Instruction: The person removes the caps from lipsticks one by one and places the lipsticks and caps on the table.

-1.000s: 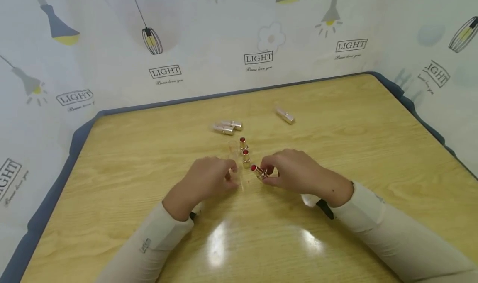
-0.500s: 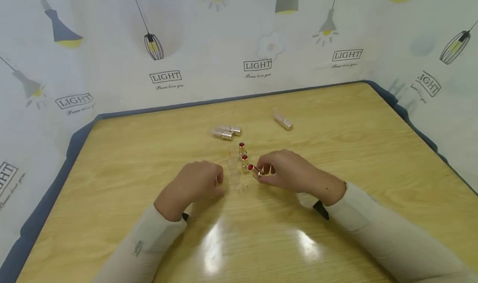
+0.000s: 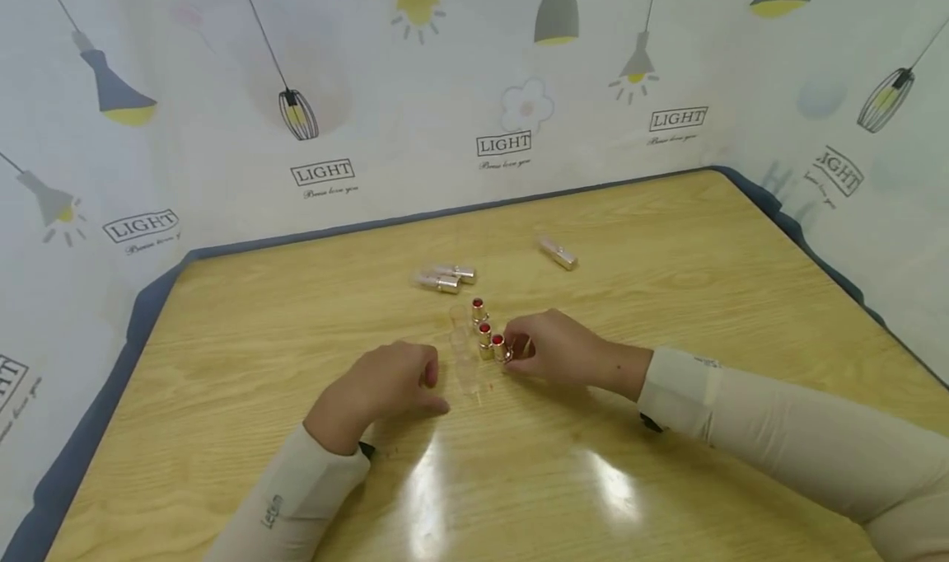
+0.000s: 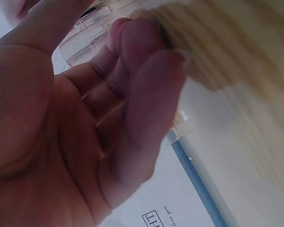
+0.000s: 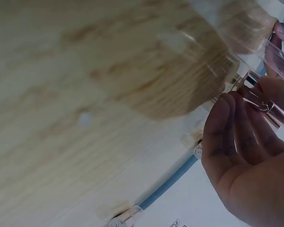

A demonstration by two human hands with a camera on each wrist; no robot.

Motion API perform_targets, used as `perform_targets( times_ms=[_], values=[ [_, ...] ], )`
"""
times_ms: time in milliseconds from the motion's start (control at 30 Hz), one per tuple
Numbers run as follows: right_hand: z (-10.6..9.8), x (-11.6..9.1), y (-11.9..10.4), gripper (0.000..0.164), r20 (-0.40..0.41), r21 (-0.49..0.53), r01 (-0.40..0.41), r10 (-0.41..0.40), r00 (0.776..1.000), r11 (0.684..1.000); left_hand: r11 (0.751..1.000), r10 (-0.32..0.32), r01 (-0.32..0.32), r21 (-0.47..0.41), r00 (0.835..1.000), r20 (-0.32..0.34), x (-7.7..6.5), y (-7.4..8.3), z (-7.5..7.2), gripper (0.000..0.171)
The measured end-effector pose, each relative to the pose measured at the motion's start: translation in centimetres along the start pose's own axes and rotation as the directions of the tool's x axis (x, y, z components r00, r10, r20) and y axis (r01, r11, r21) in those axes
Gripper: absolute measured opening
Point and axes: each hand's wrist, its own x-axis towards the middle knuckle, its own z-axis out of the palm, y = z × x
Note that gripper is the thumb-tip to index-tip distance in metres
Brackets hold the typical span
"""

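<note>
My right hand point(image 3: 567, 352) pinches a gold lipstick point(image 3: 499, 346) with a red tip, held upright close beside a second uncapped lipstick point(image 3: 485, 339). A third uncapped lipstick point(image 3: 478, 309) stands just behind that one. Along their left side runs a row of clear plastic pieces point(image 3: 463, 360), whose exact shape is hard to make out. My left hand point(image 3: 381, 389) is to the left of this row, fingers loosely bent and holding nothing. In the right wrist view, the thumb and fingers of the right hand point(image 5: 251, 156) close on a shiny metallic tube point(image 5: 270, 109).
Two lipsticks with pale, see-through ends, a front one point(image 3: 440, 283) and a rear one point(image 3: 460, 273), lie farther back. Another such lipstick point(image 3: 558, 254) lies at the back right. The wooden table point(image 3: 296, 315) meets a lamp-patterned cloth point(image 3: 415, 166) behind.
The lipstick in my right hand has gone from tilted to upright and moved left against the others. My left hand has drawn back leftward from the clear pieces.
</note>
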Motion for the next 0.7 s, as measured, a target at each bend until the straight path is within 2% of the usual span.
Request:
perform_targets(
  times_ms=[333, 500, 700],
  values=[
    [0.29, 0.53, 0.0, 0.008, -0.01, 0.021, 0.0, 0.0, 1.0, 1.0, 0.999, 0.017, -0.017, -0.032, 1.0, 0.009, 0.11, -0.57, 0.15, 0.035],
    [0.62, 0.44, -0.09, 0.008, -0.017, 0.051, 0.005, -0.004, 1.0, 0.999, 0.999, 0.002, -0.001, -0.046, 1.0, 0.024, 0.21, -0.65, 0.07, 0.035],
    [0.84, 0.34, -0.35, 0.01, -0.011, 0.034, 0.008, -0.008, 1.0, 0.999, 0.998, 0.0, 0.002, -0.063, 0.999, 0.032, 0.35, -0.73, 0.07, 0.035]
  ],
)
